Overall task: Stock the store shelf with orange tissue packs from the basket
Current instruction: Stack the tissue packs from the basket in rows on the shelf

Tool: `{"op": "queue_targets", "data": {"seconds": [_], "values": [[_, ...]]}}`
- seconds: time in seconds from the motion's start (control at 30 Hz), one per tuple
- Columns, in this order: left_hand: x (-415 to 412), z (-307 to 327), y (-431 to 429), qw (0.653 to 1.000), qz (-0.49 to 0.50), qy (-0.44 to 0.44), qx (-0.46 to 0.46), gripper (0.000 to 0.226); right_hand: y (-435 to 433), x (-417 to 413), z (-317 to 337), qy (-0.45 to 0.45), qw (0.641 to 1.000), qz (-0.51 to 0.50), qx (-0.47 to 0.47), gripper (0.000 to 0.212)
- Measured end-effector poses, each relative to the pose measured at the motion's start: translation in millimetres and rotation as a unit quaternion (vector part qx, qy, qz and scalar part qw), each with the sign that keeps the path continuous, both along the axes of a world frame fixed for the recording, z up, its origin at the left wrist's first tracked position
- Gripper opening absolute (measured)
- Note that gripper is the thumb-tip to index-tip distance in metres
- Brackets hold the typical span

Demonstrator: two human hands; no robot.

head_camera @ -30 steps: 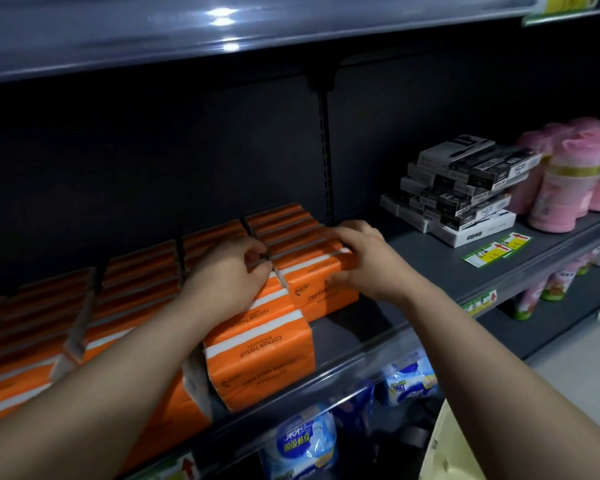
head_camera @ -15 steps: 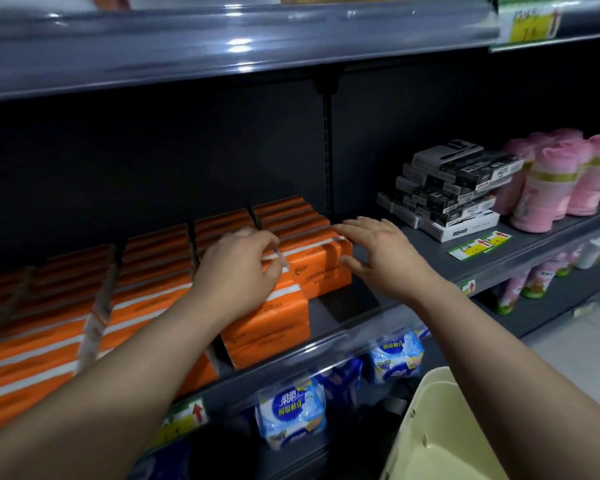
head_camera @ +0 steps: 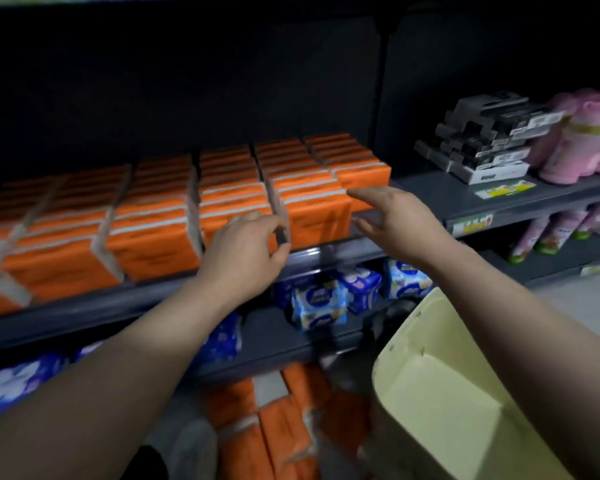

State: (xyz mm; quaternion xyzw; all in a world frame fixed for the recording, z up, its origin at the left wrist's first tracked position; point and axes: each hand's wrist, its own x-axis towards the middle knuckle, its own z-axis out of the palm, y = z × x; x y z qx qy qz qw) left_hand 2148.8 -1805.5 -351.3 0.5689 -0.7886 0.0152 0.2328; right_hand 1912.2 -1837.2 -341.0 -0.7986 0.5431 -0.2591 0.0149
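Note:
Several rows of orange tissue packs (head_camera: 160,223) stand on the dark shelf (head_camera: 329,252). My left hand (head_camera: 246,251) hovers in front of the shelf edge with fingers loosely curled, holding nothing. My right hand (head_camera: 392,220) is open, fingers stretched toward the rightmost packs (head_camera: 361,174), just off them. More orange packs (head_camera: 278,427) lie low down, beside the cream basket (head_camera: 447,393). The frame is motion-blurred.
Black-and-white boxes (head_camera: 482,147) and pink rolls (head_camera: 582,133) occupy the shelf's right section. Blue-and-white wipe packs (head_camera: 329,299) sit on the shelf below. A price tag (head_camera: 471,225) is on the shelf edge.
Both hands have drawn back off the orange packs toward me. The view has tilted down, bringing the basket and the low orange packs into sight.

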Motion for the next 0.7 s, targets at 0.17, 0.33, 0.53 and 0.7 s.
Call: {"op": "queue_targets", "data": {"seconds": [0.17, 0.33, 0.53, 0.7], "values": [[28.1, -39.7, 51.1, 0.999, 0.012, -0.004, 0.05, 0.03, 59.5, 41.4, -47.3, -0.051, 0.998, -0.005, 0.032, 0.041], [46.4, -101.5, 76.8, 0.986, 0.038, -0.017, 0.163, 0.033, 94.0, 81.2, -114.6, -0.026, 0.991, 0.015, 0.127, 0.044], [70.7, -196.5, 94.9, 0.954, 0.078, 0.028, 0.289, 0.029, 128.5, 99.5, -204.8, -0.041, 0.969, -0.008, 0.245, 0.041], [89.4, -269.9, 102.7, 0.906, 0.112, 0.019, 0.408, 0.04, 143.1, 99.8, -265.4, -0.058, 0.938, -0.075, 0.333, 0.045]]}}
